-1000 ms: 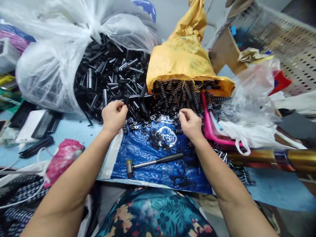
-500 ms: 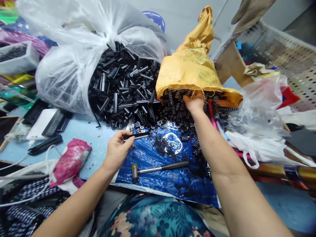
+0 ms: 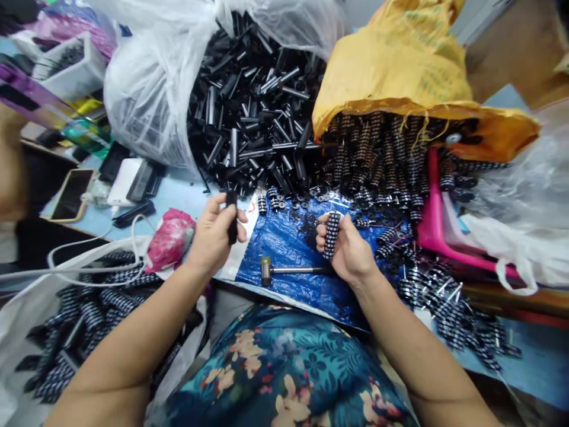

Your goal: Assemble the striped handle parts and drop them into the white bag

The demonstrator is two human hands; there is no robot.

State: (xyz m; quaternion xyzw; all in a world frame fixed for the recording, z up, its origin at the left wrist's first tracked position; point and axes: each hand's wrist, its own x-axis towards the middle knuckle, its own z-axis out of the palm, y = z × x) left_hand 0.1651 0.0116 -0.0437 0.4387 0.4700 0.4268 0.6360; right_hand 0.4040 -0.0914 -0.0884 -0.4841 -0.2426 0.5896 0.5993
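Observation:
My left hand (image 3: 216,231) grips a black plastic tube (image 3: 232,217), held upright between thumb and fingers over the left edge of the blue sheet (image 3: 284,237). In my right hand (image 3: 351,246) is a black-and-white patterned cylinder (image 3: 331,235), standing nearly upright with the fingers curled round it. The two pieces are apart. Below and between the hands lies a small mallet (image 3: 265,271); its handle's end is hidden by my right hand. Loose black tubes (image 3: 249,124) pile up beyond, and more patterned cylinders (image 3: 377,148) spill from a yellow sack (image 3: 395,65).
A clear plastic bag (image 3: 146,95) stands at the back left. A phone (image 3: 71,194), a white power bank (image 3: 125,181) with a cable and a pink bundle (image 3: 171,237) lie on the left. A pink frame (image 3: 438,219) is on the right. Something blurred shows at the left edge.
My right hand has come out of the yellow sack's mouth, back toward me, with a patterned cylinder. My left hand has turned the black tube from level to upright. The view has tilted down.

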